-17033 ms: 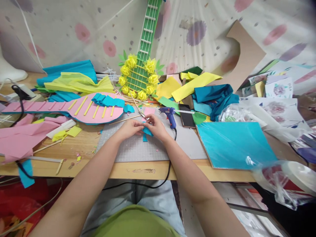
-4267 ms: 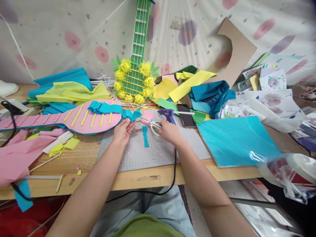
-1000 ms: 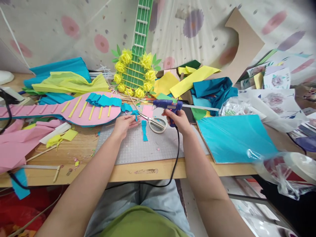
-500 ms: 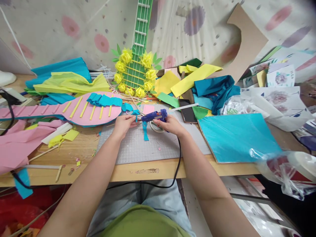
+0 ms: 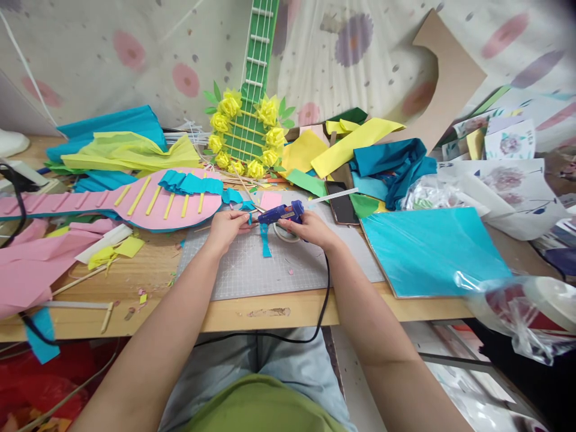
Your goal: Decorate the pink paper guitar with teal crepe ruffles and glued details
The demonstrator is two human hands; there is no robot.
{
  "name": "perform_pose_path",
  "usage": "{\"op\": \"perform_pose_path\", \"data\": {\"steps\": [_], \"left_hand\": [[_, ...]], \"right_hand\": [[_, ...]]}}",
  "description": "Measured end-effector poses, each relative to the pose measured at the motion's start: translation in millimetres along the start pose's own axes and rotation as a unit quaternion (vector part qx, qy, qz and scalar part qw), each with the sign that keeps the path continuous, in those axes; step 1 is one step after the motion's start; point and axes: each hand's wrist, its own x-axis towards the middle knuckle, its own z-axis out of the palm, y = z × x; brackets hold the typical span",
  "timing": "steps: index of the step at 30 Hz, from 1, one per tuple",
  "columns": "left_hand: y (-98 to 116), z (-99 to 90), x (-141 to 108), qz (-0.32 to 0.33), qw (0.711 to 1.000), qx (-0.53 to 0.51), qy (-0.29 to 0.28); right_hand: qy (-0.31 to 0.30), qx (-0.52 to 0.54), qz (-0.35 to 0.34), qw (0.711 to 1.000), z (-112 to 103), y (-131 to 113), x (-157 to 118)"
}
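Observation:
My right hand is wrapped round a blue hot glue gun, its nozzle pointing left and a white glue stick jutting from its back. Pinched in my left hand is a strip of blue crepe paper, mostly covered by the fingers, right at the nozzle. Below the nozzle another blue paper strip hangs or lies over the grey cutting mat. A roll of tape sits partly behind the gun. To the left lies a pink paper guitar with yellow sticks and a ruffled blue strip.
A green paper guitar with yellow flowers stands at the back. A phone and a blue board lie to the right. Pink paper covers the left. The gun's black cord loops over the table's front edge.
The glue gun has shifted very slightly, its nozzle staying close to my left fingers. Otherwise both hands hold nearly the same position.

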Motion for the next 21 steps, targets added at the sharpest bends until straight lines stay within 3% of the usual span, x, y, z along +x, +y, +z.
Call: {"op": "perform_pose_path", "data": {"steps": [21], "left_hand": [[0.7,0.9,-2.0,-0.008,1.000,0.002,-0.009]], "right_hand": [[0.008,0.003,-0.013,1.000,-1.5,-0.7,-0.4]]}}
